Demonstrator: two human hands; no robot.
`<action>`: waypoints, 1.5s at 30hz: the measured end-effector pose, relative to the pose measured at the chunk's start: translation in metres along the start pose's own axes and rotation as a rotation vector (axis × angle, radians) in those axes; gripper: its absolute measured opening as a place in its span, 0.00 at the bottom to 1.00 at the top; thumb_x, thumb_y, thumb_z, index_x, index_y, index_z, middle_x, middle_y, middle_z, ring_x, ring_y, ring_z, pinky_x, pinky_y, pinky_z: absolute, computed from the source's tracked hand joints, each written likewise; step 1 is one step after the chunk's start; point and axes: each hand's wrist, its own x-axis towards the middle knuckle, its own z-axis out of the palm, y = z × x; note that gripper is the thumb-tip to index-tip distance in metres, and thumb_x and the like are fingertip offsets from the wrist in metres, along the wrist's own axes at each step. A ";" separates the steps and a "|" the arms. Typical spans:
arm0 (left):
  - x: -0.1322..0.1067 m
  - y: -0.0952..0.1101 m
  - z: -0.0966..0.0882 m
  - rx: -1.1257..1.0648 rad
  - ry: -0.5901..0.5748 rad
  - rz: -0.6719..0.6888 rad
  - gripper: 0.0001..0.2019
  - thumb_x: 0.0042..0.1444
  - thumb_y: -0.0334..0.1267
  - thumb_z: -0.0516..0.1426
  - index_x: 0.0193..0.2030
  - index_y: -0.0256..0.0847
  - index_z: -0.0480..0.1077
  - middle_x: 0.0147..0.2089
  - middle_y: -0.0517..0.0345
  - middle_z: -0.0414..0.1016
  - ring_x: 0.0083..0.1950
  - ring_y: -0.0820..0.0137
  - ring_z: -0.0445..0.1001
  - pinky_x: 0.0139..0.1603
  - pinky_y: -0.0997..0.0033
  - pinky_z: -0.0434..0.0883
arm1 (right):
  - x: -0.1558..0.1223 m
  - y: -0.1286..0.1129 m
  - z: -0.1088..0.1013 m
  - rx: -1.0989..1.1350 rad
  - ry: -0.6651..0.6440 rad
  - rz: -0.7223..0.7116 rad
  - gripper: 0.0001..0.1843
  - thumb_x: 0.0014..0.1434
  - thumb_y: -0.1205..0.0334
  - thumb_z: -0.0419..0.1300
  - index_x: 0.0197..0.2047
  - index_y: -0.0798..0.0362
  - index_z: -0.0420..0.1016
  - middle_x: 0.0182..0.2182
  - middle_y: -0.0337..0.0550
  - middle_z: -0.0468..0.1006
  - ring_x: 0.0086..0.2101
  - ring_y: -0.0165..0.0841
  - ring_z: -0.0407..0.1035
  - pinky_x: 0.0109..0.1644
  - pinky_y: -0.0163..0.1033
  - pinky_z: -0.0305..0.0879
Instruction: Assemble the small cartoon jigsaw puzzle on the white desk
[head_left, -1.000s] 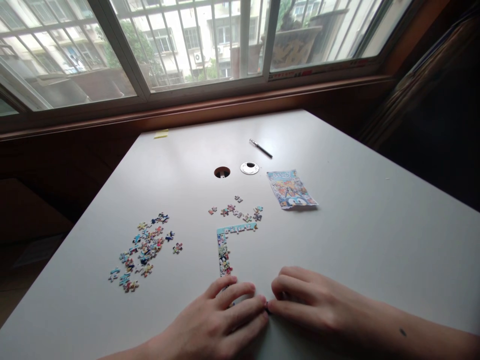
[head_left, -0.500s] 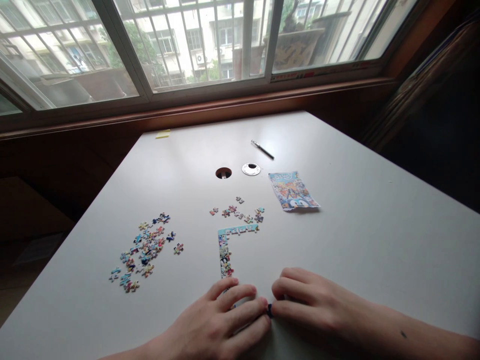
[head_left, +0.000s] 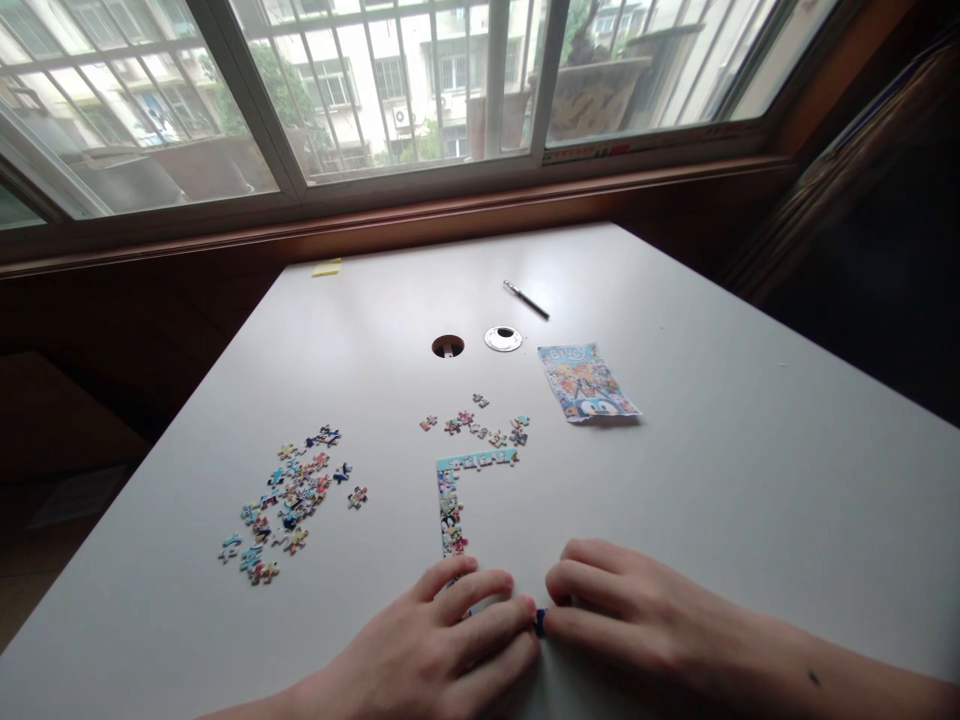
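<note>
On the white table lies a partly joined jigsaw border (head_left: 448,500), an upside-down L with a pale blue top strip and a colourful left side. My left hand (head_left: 457,640) rests over the lower end of that side, its fingers bent and spread on the pieces. My right hand (head_left: 622,600) is closed in a pinch at a dark blue puzzle piece (head_left: 540,622), which touches or nearly touches my left fingertips. Most of that piece, and whatever lies beneath my left palm, is hidden.
Loose puzzle pieces (head_left: 296,495) lie in a pile at the left. Several more pieces (head_left: 465,422) sit above the border. A printed picture sheet (head_left: 589,382), a pen (head_left: 526,300), a round metal cover (head_left: 502,339) and a cable hole (head_left: 448,347) are farther back.
My right hand has shifted very slightly right, and a little more of the dark blue piece shows. My left hand stays in place.
</note>
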 end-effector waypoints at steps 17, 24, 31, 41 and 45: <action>0.001 -0.001 0.000 0.020 0.028 0.003 0.13 0.68 0.35 0.54 0.56 0.39 0.73 0.61 0.59 0.72 0.62 0.63 0.64 0.71 0.60 0.56 | -0.002 0.002 0.003 -0.007 -0.004 0.008 0.09 0.63 0.74 0.49 0.40 0.56 0.68 0.34 0.48 0.69 0.34 0.35 0.60 0.37 0.40 0.59; 0.002 -0.002 -0.002 0.014 0.015 0.022 0.14 0.68 0.34 0.52 0.58 0.38 0.71 0.61 0.56 0.71 0.63 0.62 0.64 0.70 0.59 0.56 | -0.004 0.003 0.006 -0.003 -0.012 0.027 0.08 0.61 0.75 0.51 0.40 0.56 0.68 0.35 0.48 0.69 0.34 0.35 0.60 0.36 0.39 0.59; 0.000 -0.001 -0.004 0.023 0.000 0.021 0.13 0.68 0.36 0.52 0.56 0.39 0.72 0.62 0.56 0.70 0.63 0.62 0.63 0.70 0.59 0.57 | 0.000 0.002 0.000 -0.025 0.000 0.013 0.10 0.63 0.74 0.50 0.43 0.56 0.70 0.34 0.48 0.70 0.33 0.35 0.61 0.37 0.39 0.61; 0.002 -0.006 -0.021 -0.188 0.093 -0.059 0.17 0.66 0.40 0.52 0.57 0.35 0.67 0.54 0.47 0.75 0.58 0.62 0.68 0.63 0.61 0.66 | -0.003 0.019 -0.002 0.267 0.263 0.180 0.07 0.63 0.73 0.54 0.41 0.53 0.69 0.35 0.46 0.72 0.34 0.31 0.66 0.38 0.34 0.65; -0.006 -0.021 -0.028 -0.219 0.153 -0.354 0.17 0.56 0.36 0.57 0.53 0.40 0.66 0.51 0.47 0.74 0.58 0.57 0.68 0.59 0.55 0.68 | -0.008 0.037 -0.002 0.296 0.354 0.374 0.02 0.62 0.68 0.56 0.37 0.53 0.67 0.29 0.41 0.69 0.27 0.29 0.62 0.31 0.33 0.62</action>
